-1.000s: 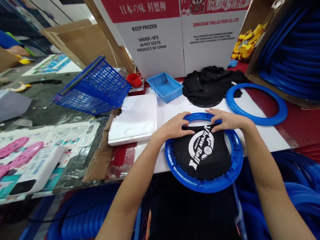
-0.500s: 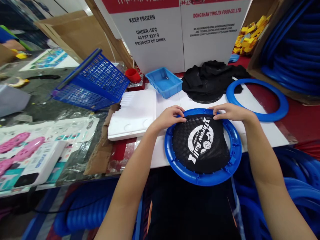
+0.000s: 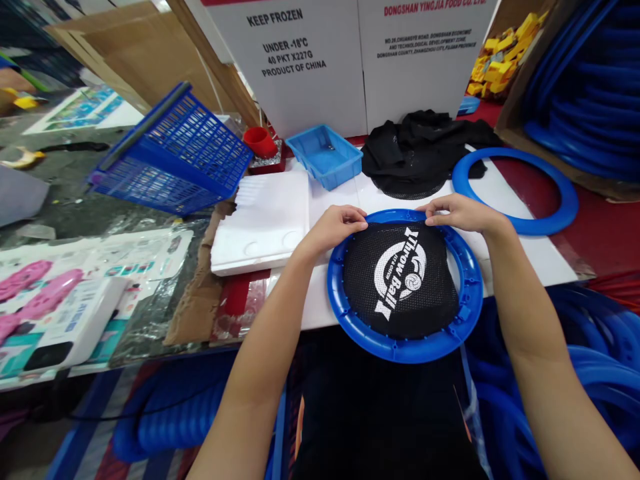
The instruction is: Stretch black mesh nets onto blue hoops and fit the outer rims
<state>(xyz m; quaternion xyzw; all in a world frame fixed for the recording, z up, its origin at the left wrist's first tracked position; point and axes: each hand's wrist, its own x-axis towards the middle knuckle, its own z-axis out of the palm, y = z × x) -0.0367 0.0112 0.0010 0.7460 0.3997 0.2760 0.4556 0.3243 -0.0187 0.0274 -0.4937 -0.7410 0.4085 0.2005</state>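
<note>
A blue plastic ring (image 3: 405,352) lies near the table's front edge, its channelled, pegged side facing up. Across its opening rests a black mesh net (image 3: 365,287) printed with white "Throw Ball" lettering; a gap shows between net and ring on the right. At the far rim, to the left, my left hand (image 3: 343,225) is closed, thumb and fingers pinching the net's edge. My right hand (image 3: 457,212) pinches the net's far right corner against the same rim. The fingertips hide the exact grip points.
Behind the ring lie a heap of black mesh nets (image 3: 425,150), a light blue tray (image 3: 333,175) and, rightward, another blue ring (image 3: 550,223). White foam (image 3: 265,230), a red cup (image 3: 260,142) and a tilted blue basket (image 3: 185,153) stand left. A white carton (image 3: 320,100) closes the back.
The view has shifted slightly, so most things appear a little higher. Both hands stay at the ring's far rim with the net's edge, with little visible movement.
</note>
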